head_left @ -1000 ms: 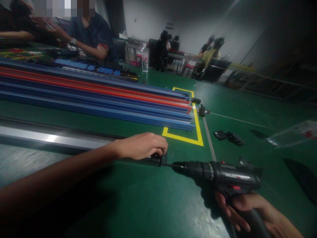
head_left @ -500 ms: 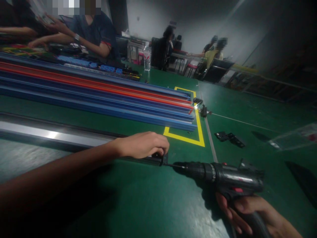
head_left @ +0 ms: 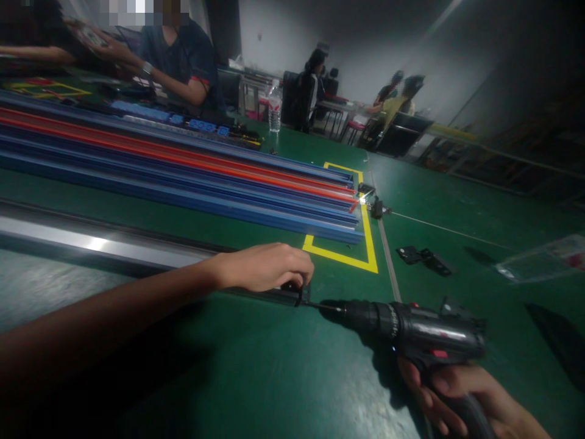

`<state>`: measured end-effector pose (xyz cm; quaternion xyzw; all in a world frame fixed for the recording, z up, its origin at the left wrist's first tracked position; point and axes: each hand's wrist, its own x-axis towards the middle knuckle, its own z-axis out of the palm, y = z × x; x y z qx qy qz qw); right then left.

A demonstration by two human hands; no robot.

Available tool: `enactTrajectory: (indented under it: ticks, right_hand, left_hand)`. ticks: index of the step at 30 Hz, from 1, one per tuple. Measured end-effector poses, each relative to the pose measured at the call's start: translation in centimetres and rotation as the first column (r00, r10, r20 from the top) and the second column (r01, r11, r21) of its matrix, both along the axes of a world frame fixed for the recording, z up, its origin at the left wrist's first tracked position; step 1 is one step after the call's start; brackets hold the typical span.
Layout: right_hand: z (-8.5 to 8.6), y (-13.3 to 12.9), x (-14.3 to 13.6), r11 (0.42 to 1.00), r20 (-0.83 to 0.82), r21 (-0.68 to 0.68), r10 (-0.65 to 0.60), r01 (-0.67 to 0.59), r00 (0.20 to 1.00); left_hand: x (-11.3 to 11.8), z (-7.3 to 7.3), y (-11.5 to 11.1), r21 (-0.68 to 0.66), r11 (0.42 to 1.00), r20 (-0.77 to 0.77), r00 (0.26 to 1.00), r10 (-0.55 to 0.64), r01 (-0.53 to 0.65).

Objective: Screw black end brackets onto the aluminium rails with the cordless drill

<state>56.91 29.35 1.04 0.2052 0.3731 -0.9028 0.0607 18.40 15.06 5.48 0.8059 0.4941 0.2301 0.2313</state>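
My right hand [head_left: 452,390] is wrapped round the handle of a black cordless drill [head_left: 429,332] with a red switch. Its long thin bit [head_left: 322,305] points left and meets a small black end piece [head_left: 300,295] at the end of a long metal profile [head_left: 137,247]. My left hand [head_left: 269,267] lies over that end of the profile, fingers curled down and closed on the black end piece. The fingertips are partly hidden, and whether a screw sits at the bit's tip is too small to tell. The profile runs off to the left, partly behind my left forearm.
Long blue and orange profiles [head_left: 228,177] lie side by side beyond my left hand, ending within a yellow tape outline [head_left: 372,244]. Small black parts [head_left: 425,259] lie to the right. A water bottle [head_left: 275,107] stands farther back. A co-worker [head_left: 178,61] sits across the table.
A small light now shows on the drill below its chuck. Both hands and the drill hold nearly the same position, while the view has shifted slightly.
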Motion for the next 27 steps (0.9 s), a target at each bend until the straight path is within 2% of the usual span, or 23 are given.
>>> enactTrajectory:
  ticks: [10,19,27]
  right_hand:
    - [0.0,0.0,-0.2,1.0,-0.042,0.009,0.029,-0.029,0.999]
    - [1.0,-0.5,-0.6,0.999,-0.001,0.052,0.008,-0.008,1.0]
    - [0.3,-0.4,-0.7,1.0,-0.071,0.031,0.009,-0.006,0.997]
  left_hand:
    - [0.0,0.0,0.0,-0.007,1.0,-0.022,1.0,0.004,-0.004]
    - [0.0,0.0,0.0,-0.003,1.0,0.01,1.0,0.009,-0.009]
    - [-0.2,-0.1,0.0,0.004,1.0,-0.012,1.0,0.006,-0.006]
